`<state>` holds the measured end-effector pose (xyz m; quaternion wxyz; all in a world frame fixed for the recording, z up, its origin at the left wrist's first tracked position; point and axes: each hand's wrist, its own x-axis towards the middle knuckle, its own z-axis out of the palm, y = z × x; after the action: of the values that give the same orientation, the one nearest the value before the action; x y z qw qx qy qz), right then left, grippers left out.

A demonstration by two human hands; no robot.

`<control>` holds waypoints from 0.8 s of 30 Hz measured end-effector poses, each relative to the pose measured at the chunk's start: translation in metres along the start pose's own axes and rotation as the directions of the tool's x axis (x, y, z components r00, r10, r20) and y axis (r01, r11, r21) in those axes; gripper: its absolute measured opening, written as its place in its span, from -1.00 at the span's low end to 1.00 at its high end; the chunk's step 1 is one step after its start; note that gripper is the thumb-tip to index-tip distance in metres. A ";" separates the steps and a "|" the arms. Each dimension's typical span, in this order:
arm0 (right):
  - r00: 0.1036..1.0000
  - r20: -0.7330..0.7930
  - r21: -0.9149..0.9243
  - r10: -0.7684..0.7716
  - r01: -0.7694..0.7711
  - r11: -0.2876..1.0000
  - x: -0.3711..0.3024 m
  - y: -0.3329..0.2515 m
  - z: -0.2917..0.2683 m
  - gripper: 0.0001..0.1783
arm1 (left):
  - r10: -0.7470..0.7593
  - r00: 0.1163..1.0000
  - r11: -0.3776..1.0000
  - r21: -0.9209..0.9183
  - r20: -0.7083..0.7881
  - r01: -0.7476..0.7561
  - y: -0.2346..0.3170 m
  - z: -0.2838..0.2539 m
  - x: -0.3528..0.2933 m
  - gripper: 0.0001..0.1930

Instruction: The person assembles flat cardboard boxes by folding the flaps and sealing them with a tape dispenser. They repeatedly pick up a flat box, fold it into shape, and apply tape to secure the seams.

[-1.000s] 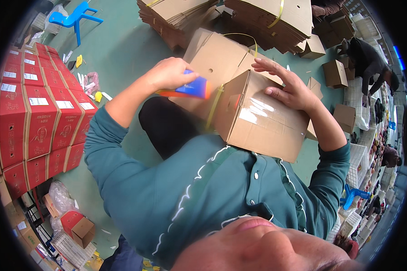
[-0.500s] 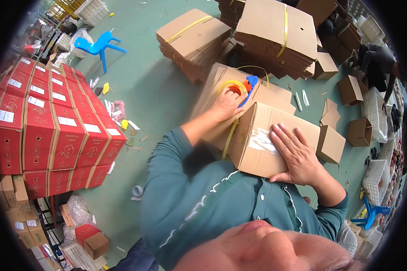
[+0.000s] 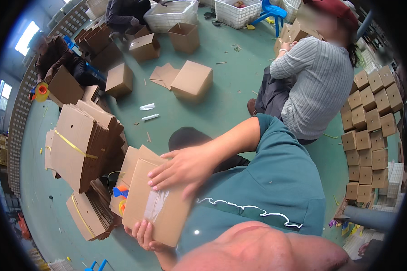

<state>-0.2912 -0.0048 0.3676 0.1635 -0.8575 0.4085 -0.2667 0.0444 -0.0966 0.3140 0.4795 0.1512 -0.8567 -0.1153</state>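
Note:
A closed cardboard box (image 3: 135, 203) leans against my front, a strip of clear, shiny tape (image 3: 156, 205) across its face. My right hand (image 3: 185, 167) lies flat on the upper part of that box, fingers stretched out. At the lower left corner my left hand (image 3: 144, 232) grips the edge, its fingertips curled onto the cardboard. Just past the box's left side a tape dispenser (image 3: 120, 191), blue and orange with a yellow roll, is partly hidden. Flat cardboard sheets (image 3: 130, 158) lie under and behind the box.
Strapped stacks of flattened cartons (image 3: 72, 144) stand at the left. Beyond are a loose closed box (image 3: 192, 81) and an open box (image 3: 184, 38). A person in a grey sweater (image 3: 312, 81) sits close on the right; another (image 3: 59, 63) works at far left. Stacked boxes (image 3: 371, 122) line the right.
My view has swung to the right. My left hand has let go of the tape dispenser and taken the box's edge. The box has turned, my right hand still on it.

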 end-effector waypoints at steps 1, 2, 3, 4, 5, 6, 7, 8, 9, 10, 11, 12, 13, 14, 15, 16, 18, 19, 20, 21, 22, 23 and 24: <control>0.996 -0.088 0.057 0.001 0.004 0.998 -0.014 0.006 0.006 -0.22 | 0.010 0.999 1.000 -0.010 0.034 -0.010 -0.005 0.006 0.003 -0.31; 0.985 -0.172 0.111 -0.017 0.037 0.993 -0.024 0.012 0.014 -0.23 | 0.016 0.998 1.000 -0.001 0.060 -0.016 -0.006 0.007 0.007 -0.32; 0.967 -0.253 0.160 -0.038 0.081 0.984 -0.036 0.016 0.023 -0.24 | 0.015 0.997 1.000 0.000 0.081 -0.015 -0.007 0.008 0.011 -0.31; 0.939 -0.345 0.225 -0.015 0.098 0.969 -0.042 0.012 0.036 -0.25 | 0.009 0.995 1.000 0.012 0.101 -0.011 -0.007 0.005 0.014 -0.31; 0.906 -0.424 0.284 -0.001 0.135 0.949 -0.041 0.007 0.049 -0.27 | -0.004 0.994 1.000 0.024 0.108 0.002 -0.004 0.001 0.016 -0.30; 0.875 -0.484 0.344 -0.003 0.194 0.919 -0.038 0.007 0.056 -0.28 | -0.028 0.996 0.999 0.021 0.082 0.026 -0.006 -0.005 0.007 -0.30; 0.866 -0.500 0.347 -0.026 0.228 0.910 -0.038 0.008 0.061 -0.26 | -0.044 0.997 0.999 0.006 0.066 0.043 -0.009 -0.009 0.000 -0.29; 0.908 -0.413 0.442 0.078 0.124 0.889 -0.045 0.013 0.062 -0.24 | -0.052 0.998 0.998 -0.019 0.044 0.053 -0.015 -0.009 -0.006 -0.29; 0.932 -0.317 0.529 0.176 0.020 0.848 -0.054 0.018 0.064 -0.21 | -0.062 0.997 0.997 0.048 0.055 0.059 -0.011 -0.012 0.000 -0.29; 0.942 -0.208 0.604 0.262 -0.087 0.793 -0.067 0.025 0.067 -0.18 | -0.094 0.995 0.995 0.034 0.025 0.094 -0.008 -0.008 0.003 -0.28; 0.932 -0.078 0.742 0.353 -0.182 0.646 -0.086 0.039 0.068 -0.14 | -0.123 0.992 0.992 0.018 -0.004 0.123 -0.004 -0.005 0.008 -0.28; 0.912 0.073 0.841 0.403 -0.273 0.466 -0.109 0.057 0.071 -0.09 | -0.157 0.987 0.988 0.004 -0.037 0.157 0.000 -0.003 0.011 -0.28; 0.855 0.025 0.802 0.519 -0.327 0.499 -0.139 0.085 0.065 -0.06 | -0.182 0.983 0.983 -0.022 -0.028 0.181 -0.001 -0.007 0.009 -0.28; 0.689 -0.054 0.741 0.723 -0.458 0.491 -0.165 0.104 0.046 -0.08 | -0.201 0.979 0.980 -0.012 -0.026 0.201 0.002 -0.012 0.006 -0.29; 0.498 -0.299 0.570 0.814 -0.591 0.571 -0.205 0.128 0.031 -0.12 | -0.214 0.977 0.977 -0.008 -0.023 0.213 0.004 -0.016 0.004 -0.29; 0.336 -0.619 0.422 0.710 -0.620 0.661 -0.244 0.153 0.015 -0.20 | -0.230 0.973 0.973 0.005 -0.026 0.231 0.010 -0.021 0.001 -0.30; -0.153 -0.901 0.337 0.405 -0.837 0.432 -0.339 0.172 -0.009 -0.29 | -0.226 0.974 0.974 0.000 -0.025 0.226 0.007 -0.015 0.007 -0.32; -0.306 -0.917 0.371 0.258 -0.890 0.265 -0.389 0.173 -0.010 -0.26 | -0.220 0.975 0.976 -0.006 -0.015 0.220 0.005 -0.010 0.011 -0.34; -0.446 -0.885 0.462 0.132 -0.874 0.148 -0.429 0.176 -0.004 -0.22 | -0.221 0.975 0.975 0.000 -0.017 0.221 0.005 -0.009 0.011 -0.35; -0.409 -0.895 0.439 0.180 -0.880 0.180 -0.451 0.171 0.002 -0.20 | -0.218 0.976 0.976 0.032 -0.005 0.218 0.008 -0.010 0.015 -0.36; -0.366 -0.901 0.415 0.232 -0.884 0.217 -0.454 0.171 0.011 -0.17 | -0.225 0.974 0.973 0.045 -0.002 0.225 0.010 -0.010 0.015 -0.37; -0.331 -0.884 0.435 0.329 -0.842 0.320 -0.435 0.172 0.014 -0.15 | -0.239 0.971 0.969 0.070 -0.002 0.239 0.014 -0.012 0.012 -0.39; -0.305 -0.858 0.471 0.413 -0.788 0.397 -0.424 0.166 0.020 -0.13 | -0.249 0.969 0.967 0.053 0.009 0.248 0.011 -0.012 0.016 -0.40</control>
<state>-0.6038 0.2290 0.1317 -0.1475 -0.1348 0.8255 -0.5278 0.0452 -0.0924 0.3364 0.4505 0.2685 -0.8374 -0.1537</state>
